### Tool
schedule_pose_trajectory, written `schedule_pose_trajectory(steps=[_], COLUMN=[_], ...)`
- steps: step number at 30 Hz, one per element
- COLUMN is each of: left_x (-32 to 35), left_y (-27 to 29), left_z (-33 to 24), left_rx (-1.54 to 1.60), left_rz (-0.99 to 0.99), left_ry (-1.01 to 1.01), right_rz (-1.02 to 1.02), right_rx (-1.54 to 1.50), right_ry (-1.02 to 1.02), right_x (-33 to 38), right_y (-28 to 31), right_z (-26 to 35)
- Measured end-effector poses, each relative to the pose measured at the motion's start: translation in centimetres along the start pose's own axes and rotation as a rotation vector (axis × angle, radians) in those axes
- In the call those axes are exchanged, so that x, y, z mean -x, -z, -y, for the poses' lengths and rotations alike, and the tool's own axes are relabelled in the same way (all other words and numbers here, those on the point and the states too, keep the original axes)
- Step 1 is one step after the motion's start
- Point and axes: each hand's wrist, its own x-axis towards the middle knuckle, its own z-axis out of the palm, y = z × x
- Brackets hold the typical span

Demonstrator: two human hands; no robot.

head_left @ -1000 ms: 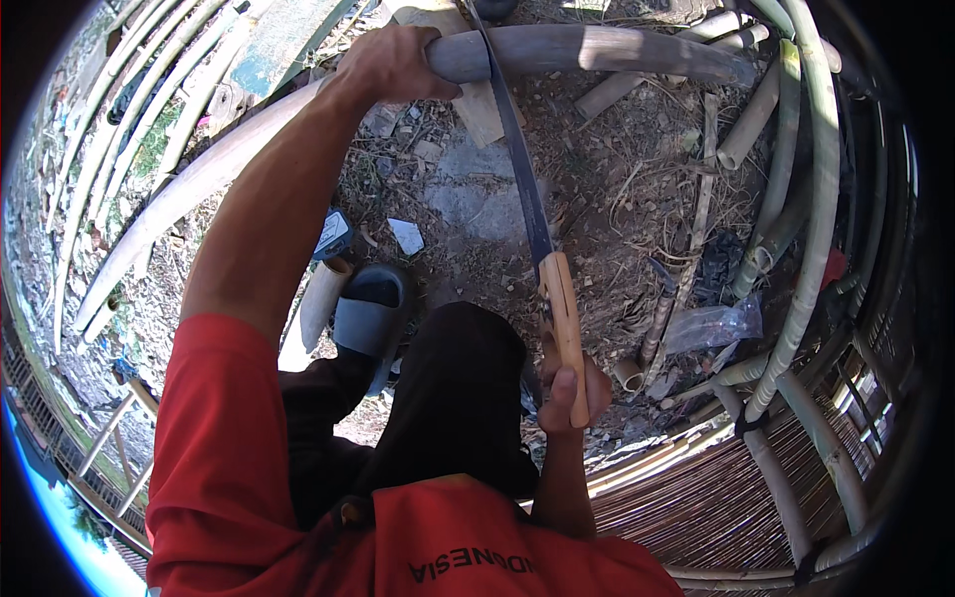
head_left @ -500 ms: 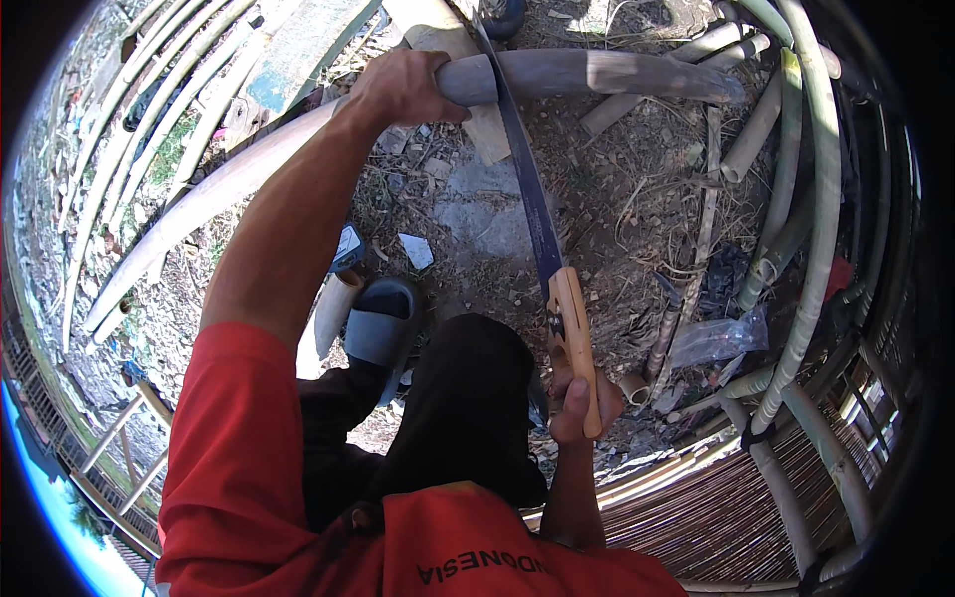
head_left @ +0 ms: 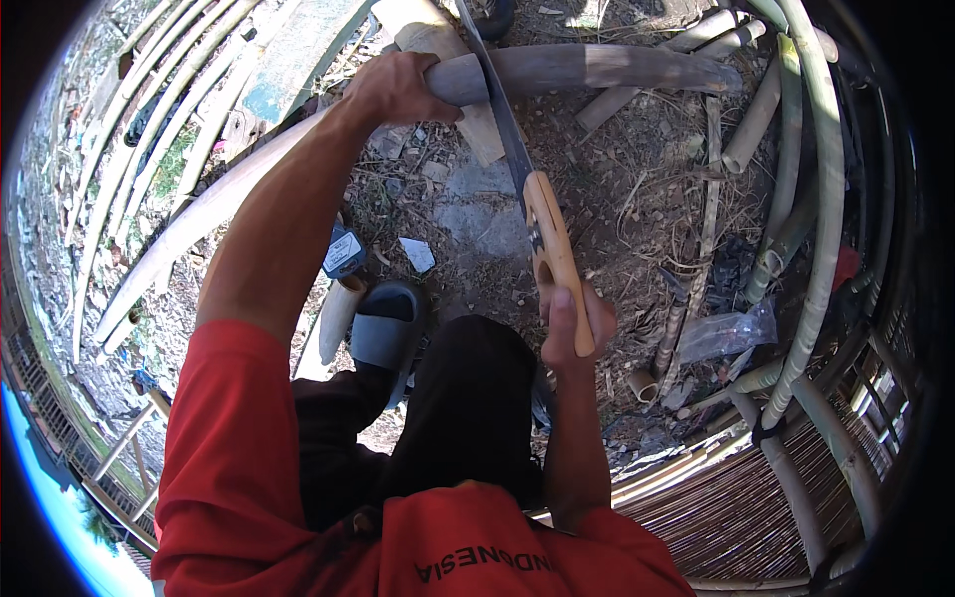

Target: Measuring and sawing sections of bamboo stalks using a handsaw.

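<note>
A long greyish bamboo pole [head_left: 617,68] lies across the far part of the view and runs down to the left. My left hand [head_left: 398,88] is closed around it, just left of where the blade crosses. In my right hand [head_left: 579,326] is a handsaw [head_left: 555,239], gripped by its light wooden handle. Its dark blade rests across the pole, pointing away from me; how deep the cut goes I cannot tell. Under the pole lies a thicker pale bamboo piece [head_left: 482,142].
Several bamboo poles [head_left: 189,80] lie at the far left beside a greenish board [head_left: 303,60]. Curved poles [head_left: 824,199] stand along the right. A clear plastic bag [head_left: 726,333], a small blue box [head_left: 343,254] and a white shard [head_left: 417,255] are on the littered ground, near my sandalled foot [head_left: 386,338].
My right hand has pushed the saw forward, so its handle is now much closer to the pole. My left hand keeps its hold on the pole.
</note>
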Motion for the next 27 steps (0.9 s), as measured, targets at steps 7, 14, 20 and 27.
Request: schedule_pose_trajectory(steps=[7, 14, 20, 27], left_x=[-0.4, -0.3, 0.6, 0.5], left_y=[0.5, 0.1, 0.6, 1.4], left_z=[0.7, 0.1, -0.3, -0.1], left_rx=[0.069, 0.052, -0.010, 0.065], left_rz=[0.057, 0.081, 0.068, 0.097], left_ry=[-0.006, -0.020, -0.029, 0.002], right_rz=[-0.046, -0.008, -0.138, -0.431], right_rx=[-0.023, -0.142, -0.022, 0.701], right_ry=[0.103, -0.040, 0.038, 0.136], right_x=[3.4, -5.2, -1.5, 10.5], right_y=[0.7, -4.4, -0.3, 9.5], right_z=[-1.3, -3.0, -1.2, 0.4])
